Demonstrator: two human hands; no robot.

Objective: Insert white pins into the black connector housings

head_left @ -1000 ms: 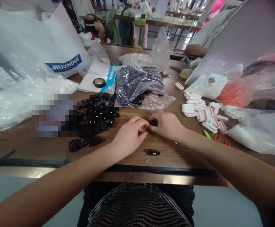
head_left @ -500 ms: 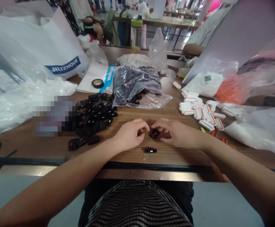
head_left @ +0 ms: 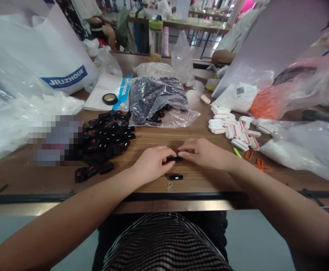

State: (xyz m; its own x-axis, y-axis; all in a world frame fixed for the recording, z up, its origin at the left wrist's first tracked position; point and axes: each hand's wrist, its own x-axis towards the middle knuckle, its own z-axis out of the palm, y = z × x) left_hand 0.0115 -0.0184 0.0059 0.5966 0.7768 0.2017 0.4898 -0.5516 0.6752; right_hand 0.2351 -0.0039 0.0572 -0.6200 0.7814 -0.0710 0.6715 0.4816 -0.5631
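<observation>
A small black plastic housing sits between my two hands, just above the table. My left hand pinches its left end between thumb and fingers. My right hand has its fingertips closed together at the right end; they cover part of the piece. Nearer to me, a second small black piece with two white dots lies by itself on the wood. To the left of my hands spreads a heap of black housings, some with red marks.
A clear bag of black parts lies behind my hands. White parts with orange stripes and orange rings are on the right. Black tape rests on papers; a bottle stands behind. Plastic bags flank the table.
The black housing has gone from my right hand's fingers to between both hands, and my left fingers have closed on it. The whole view has shifted slightly.
</observation>
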